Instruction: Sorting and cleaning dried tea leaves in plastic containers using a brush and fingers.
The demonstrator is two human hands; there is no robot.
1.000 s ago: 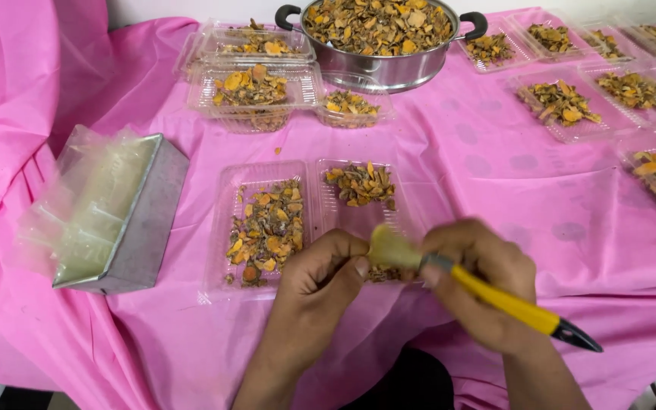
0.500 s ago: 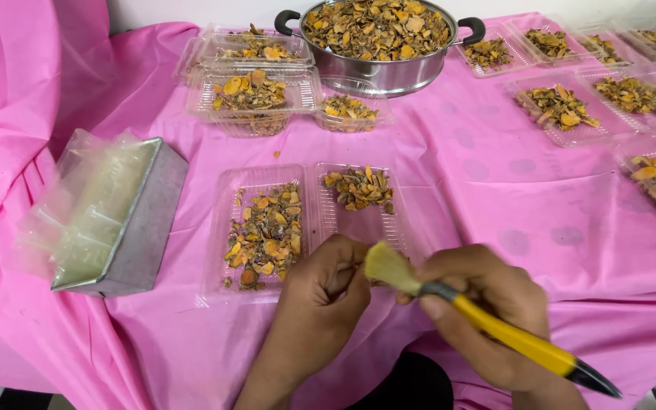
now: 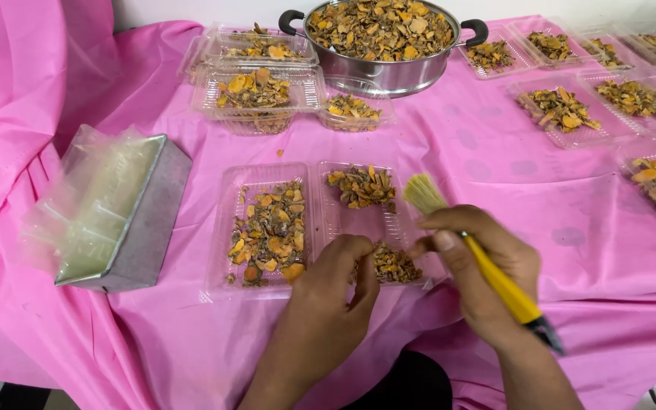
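Note:
My right hand (image 3: 481,266) grips a yellow-handled brush (image 3: 495,275); its pale bristles point up-left over the right half of an open clear clamshell tray (image 3: 314,228). My left hand (image 3: 335,292) rests on that tray's near edge, fingers curled beside a small pile of dried orange-brown pieces (image 3: 395,263). The tray's left half is filled with dried pieces (image 3: 269,231). Another clump (image 3: 361,186) lies at the far end of the right half.
A steel pot (image 3: 383,38) heaped with dried pieces stands at the back. Several filled clear trays sit around it and along the right. A metal box (image 3: 127,216) with plastic bags lies at left. A pink cloth (image 3: 510,167) covers the table.
The brush has swung up and to the right, its bristles now over the tray's right edge. My left hand has stayed at the tray's near edge.

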